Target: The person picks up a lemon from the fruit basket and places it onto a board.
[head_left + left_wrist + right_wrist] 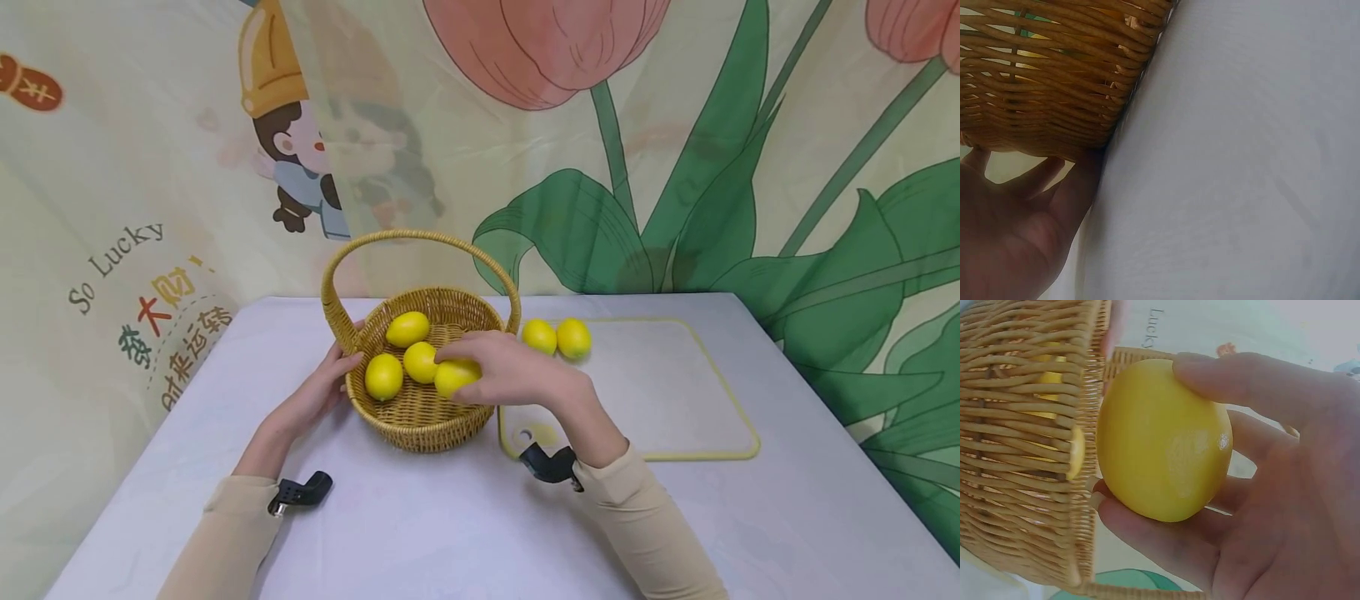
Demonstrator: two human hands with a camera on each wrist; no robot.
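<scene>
A wicker basket [431, 435] with a tall arched handle stands on the table, and several yellow lemons, among them one lemon [384, 377] at the left, lie inside it. My right hand [517, 371] grips another lemon [1163, 440] between thumb and fingers, over the basket's right side at rim height. Against the basket's left wall rests my left hand [324, 387], its thumb by the rim; the left wrist view shows the fingers [1038, 178] touching the woven side, their tips partly hidden behind it.
To the right lies a white cutting board [645, 400] with a yellow-green edge. Two lemons [573, 339] sit side by side at its far left corner. A white cloth covers the table [420, 533], and a printed curtain [465, 150] hangs behind.
</scene>
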